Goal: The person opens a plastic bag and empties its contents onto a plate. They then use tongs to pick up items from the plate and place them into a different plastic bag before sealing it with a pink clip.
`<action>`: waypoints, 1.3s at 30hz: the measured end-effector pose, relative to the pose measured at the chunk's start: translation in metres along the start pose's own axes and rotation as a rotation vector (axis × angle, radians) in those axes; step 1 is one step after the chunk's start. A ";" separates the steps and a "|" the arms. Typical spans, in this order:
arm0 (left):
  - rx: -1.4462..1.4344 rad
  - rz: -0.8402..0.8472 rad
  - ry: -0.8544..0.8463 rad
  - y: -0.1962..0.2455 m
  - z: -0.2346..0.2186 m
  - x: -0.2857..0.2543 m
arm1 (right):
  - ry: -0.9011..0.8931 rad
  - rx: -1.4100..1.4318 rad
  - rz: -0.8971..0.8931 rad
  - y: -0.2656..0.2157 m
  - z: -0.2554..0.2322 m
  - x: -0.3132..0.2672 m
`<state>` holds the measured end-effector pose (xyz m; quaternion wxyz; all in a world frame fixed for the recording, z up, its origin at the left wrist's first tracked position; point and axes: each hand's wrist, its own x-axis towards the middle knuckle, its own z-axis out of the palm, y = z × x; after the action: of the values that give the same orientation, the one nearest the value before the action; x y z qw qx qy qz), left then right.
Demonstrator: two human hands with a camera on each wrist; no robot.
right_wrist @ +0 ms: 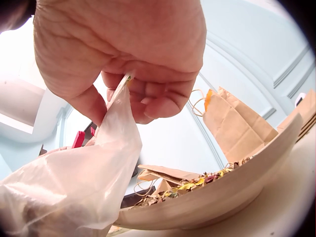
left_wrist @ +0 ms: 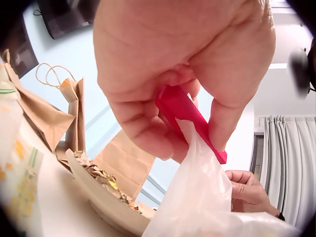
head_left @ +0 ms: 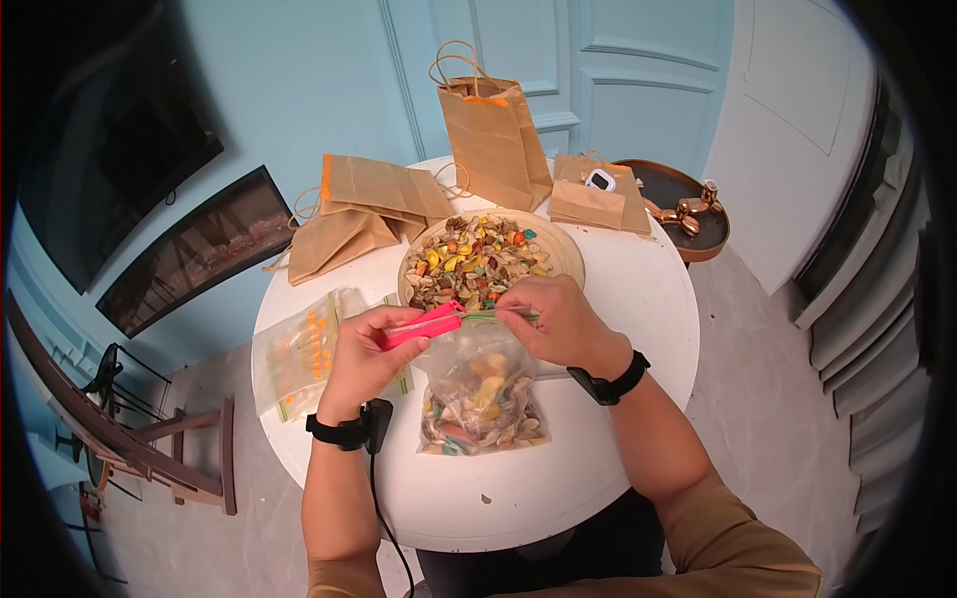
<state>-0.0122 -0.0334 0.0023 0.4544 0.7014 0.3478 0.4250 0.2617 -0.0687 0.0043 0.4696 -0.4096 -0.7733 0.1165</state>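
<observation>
My left hand (head_left: 371,357) holds a bright pink bar-shaped clip (left_wrist: 190,118) between thumb and fingers. One top corner of a clear zip bag (left_wrist: 197,182) runs into the clip. At the opposite corner, my right hand (head_left: 558,317) pinches the bag's top edge, where a green zip strip shows. Potpourri (head_left: 478,409), a mix of dried petals and coloured pieces, fills the lower part of the bag, which hangs low over the white table. Just behind both hands stands a wide shallow bowl (head_left: 572,261) heaped with more potpourri.
Flat zip bags (head_left: 294,354) with orange print lie at the left of the round table (head_left: 588,439). Brown paper bags (head_left: 493,135) stand and lie along the back, with a small white device (head_left: 600,180) on one. A dark side table (head_left: 710,239) holds a copper-coloured ornament (head_left: 688,214).
</observation>
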 end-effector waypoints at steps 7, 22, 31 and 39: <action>0.065 0.023 -0.028 0.006 0.005 -0.002 | -0.024 0.026 -0.035 -0.001 -0.001 0.000; -0.164 0.252 0.392 0.001 0.008 0.004 | 0.045 0.024 -0.031 0.007 0.003 -0.001; 0.143 0.396 0.163 0.024 0.017 -0.014 | 0.181 -0.107 -0.255 -0.016 -0.006 0.005; 0.227 0.440 -0.105 0.030 0.031 -0.014 | 0.020 -0.010 -0.475 -0.028 0.006 0.001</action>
<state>0.0136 -0.0670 0.0193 0.2869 0.8278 0.2082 0.4348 0.2422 -0.0844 0.0175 0.4894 -0.2197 -0.8439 -0.0048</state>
